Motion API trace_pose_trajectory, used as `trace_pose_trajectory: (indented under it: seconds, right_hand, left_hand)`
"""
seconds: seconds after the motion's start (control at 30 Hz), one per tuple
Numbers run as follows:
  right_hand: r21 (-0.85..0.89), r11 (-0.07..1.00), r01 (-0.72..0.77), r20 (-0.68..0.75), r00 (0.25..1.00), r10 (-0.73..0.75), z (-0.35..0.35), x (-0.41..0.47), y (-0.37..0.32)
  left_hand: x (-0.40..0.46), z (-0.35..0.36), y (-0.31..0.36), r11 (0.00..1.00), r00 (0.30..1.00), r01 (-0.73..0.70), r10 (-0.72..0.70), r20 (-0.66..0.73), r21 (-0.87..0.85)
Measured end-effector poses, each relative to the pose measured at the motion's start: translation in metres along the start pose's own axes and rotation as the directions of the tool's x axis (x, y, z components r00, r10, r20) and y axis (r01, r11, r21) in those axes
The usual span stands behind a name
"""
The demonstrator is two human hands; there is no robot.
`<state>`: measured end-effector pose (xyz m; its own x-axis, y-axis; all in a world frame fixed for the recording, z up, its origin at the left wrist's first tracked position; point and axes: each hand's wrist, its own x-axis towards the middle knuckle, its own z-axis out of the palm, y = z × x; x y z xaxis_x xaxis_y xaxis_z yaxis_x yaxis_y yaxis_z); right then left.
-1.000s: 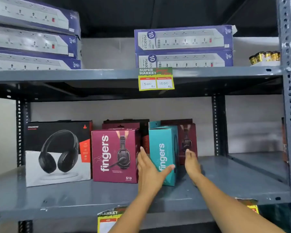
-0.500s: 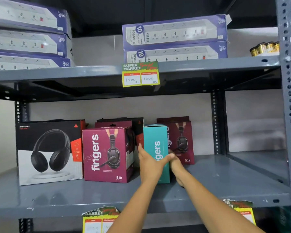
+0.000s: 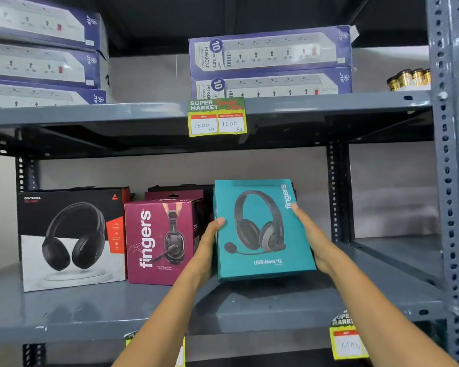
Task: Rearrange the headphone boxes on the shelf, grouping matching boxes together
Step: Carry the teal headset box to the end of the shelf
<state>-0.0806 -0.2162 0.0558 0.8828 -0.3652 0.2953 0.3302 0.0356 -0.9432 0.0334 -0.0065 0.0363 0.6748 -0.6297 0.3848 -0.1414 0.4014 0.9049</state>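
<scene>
A teal "fingers" headphone box (image 3: 263,229) is held just above the grey middle shelf (image 3: 249,308), its front face turned toward me. My left hand (image 3: 207,242) grips its left edge and my right hand (image 3: 313,239) grips its right edge. To its left stands a maroon "fingers" box (image 3: 159,242), with more maroon boxes (image 3: 175,194) partly hidden behind. A black-and-white headphone box (image 3: 69,239) stands at the far left of the shelf.
The upper shelf (image 3: 329,102) carries stacks of blue power-strip boxes (image 3: 270,62), another blue stack (image 3: 37,56) at left, and gold tins (image 3: 408,79) at right. A price tag (image 3: 217,117) hangs from its edge. A perforated steel upright (image 3: 451,181) bounds the right side.
The teal box was standing side-on on the shelf with my hands on either side. Both hands closed on it, lifted it and turned its front face toward me.
</scene>
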Motion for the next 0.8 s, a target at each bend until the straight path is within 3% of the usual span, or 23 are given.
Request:
trace_pose_trajectory:
  seconds: [0.27,0.47,0.63,0.8]
  right_hand:
    - [0.043,0.999,0.031,-0.055,0.998,-0.028,0.015,-0.02,-0.006]
    - [0.062,0.975,0.212,-0.007,0.977,-0.212,0.054,-0.045,-0.016]
    - [0.11,0.938,0.329,0.082,0.937,-0.338,0.157,-0.043,-0.007]
    - [0.203,0.928,0.312,0.149,0.927,-0.344,0.286,-0.02,0.021]
  left_hand:
    - [-0.006,0.001,0.008,0.999,0.997,0.047,-0.048,0.052,0.027]
    - [-0.042,-0.033,0.048,0.989,0.994,-0.082,0.072,0.084,0.124]
    - [-0.104,-0.114,0.102,0.957,0.978,-0.204,0.207,0.005,0.206]
    - [-0.161,-0.212,0.155,0.904,0.952,-0.211,0.276,-0.132,0.372]
